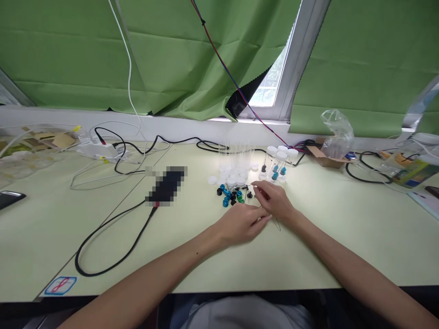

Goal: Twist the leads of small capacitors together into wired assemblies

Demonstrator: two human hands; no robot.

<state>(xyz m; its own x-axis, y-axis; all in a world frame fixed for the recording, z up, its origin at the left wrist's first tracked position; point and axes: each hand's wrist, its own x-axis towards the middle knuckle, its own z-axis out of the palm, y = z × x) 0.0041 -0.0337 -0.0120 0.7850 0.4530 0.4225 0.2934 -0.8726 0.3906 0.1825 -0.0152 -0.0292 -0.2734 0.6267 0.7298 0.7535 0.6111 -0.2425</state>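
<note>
Tabletop (pixel 356 228) is seen open rightward and down to its front edge. The left hand (pixel 244 222) and right hand (pixel 273 199) are held touching, fingers curled; what is gripped cannot be told. Thin wire (pixel 279 228) is glimpsed beside them, coloured fittings (pixel 225 201) just beyond. A front-left sticker (pixel 61 285) is marked "8".

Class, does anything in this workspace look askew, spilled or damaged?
Yes: the middle green curtain is askew. Its lower right corner is bunched and folded, showing a dark patch and baring some window, whereas the right-hand curtain hangs fairly flat. No spill or damage stands out.
</note>
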